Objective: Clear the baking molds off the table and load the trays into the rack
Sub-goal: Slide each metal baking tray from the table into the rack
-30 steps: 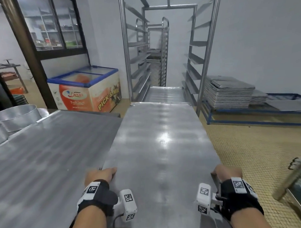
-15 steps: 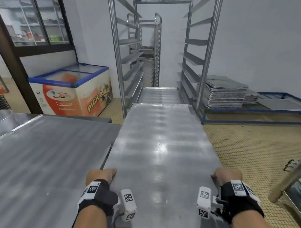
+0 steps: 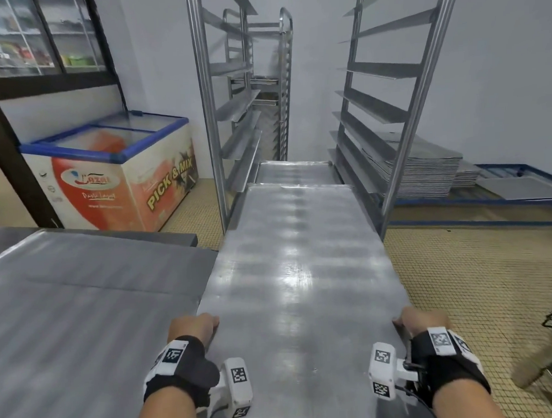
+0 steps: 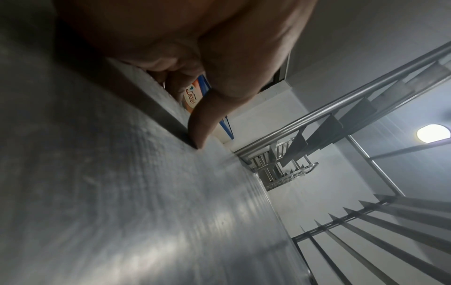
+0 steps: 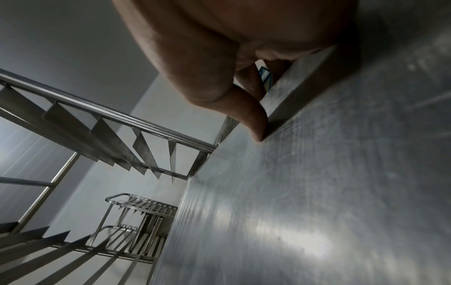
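Both hands, left hand [image 3: 194, 329] and right hand [image 3: 424, 322], grip the tray [image 3: 298, 270]; freezer [image 3: 117, 170] reads "PICK & MIX" (logo unclear)

Brushed, glossy metal tray [image 3: 298, 270]

A: What carries things here?

B: At nine o'clock, a steel worktop [image 3: 84, 309] with a flat metal tray [image 3: 92, 277] lying directly on it, covering most of its top.

A: And the rack?

B: At twelve o'clock the tray rack [image 3: 390, 117] stands on the tiled floor [image 3: 477, 280]. One tray [image 3: 295, 172] already sits on its lower runners. The long tray [image 3: 302, 270] in front has its far end at the rack's opening.

A: Anything at two o'clock?

B: A stack of trays [image 3: 423, 175] on a low blue frame [image 3: 518, 200], with a single sheet beside it.
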The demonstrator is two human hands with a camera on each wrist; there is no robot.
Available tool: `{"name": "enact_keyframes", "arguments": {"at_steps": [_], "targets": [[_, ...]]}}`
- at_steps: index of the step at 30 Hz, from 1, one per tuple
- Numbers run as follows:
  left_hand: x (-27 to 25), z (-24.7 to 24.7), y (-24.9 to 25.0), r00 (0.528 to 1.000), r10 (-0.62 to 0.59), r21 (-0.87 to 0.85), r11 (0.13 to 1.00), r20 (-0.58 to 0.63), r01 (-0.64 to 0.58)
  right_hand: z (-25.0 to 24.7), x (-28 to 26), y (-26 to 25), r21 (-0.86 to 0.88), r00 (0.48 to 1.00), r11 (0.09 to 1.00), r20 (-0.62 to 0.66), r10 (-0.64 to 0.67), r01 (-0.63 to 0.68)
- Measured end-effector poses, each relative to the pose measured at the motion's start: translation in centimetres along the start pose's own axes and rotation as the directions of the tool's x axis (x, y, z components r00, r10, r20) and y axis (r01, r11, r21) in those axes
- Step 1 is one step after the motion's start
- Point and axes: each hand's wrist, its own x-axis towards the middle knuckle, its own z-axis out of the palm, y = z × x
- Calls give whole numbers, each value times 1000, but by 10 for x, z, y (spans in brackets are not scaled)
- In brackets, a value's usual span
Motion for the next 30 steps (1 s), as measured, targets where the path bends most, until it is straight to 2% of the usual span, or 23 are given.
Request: {"name": "enact_keyframes", "arguments": {"at_steps": [3, 6, 10, 22, 30], "targets": [[31, 15, 8, 1000, 0, -19, 1000, -15, 0, 14, 16, -18, 8, 1000, 1000, 4, -4, 4], [35, 27, 30, 999, 28, -19, 999, -29, -28, 27, 32, -37, 44, 1000, 999, 9, 5, -5], [52, 47, 57, 999, 27, 65, 998, -18, -25, 40, 58, -60, -6, 1000, 1000, 18, -8, 8], [118, 111, 144, 999, 27, 114, 993, -43, -21, 85, 151, -144, -33, 999, 999, 37, -29, 30], [164, 144, 196, 999, 32, 223, 975, -38, -22, 115, 201, -193, 66, 999, 997, 11, -35, 34]]}}
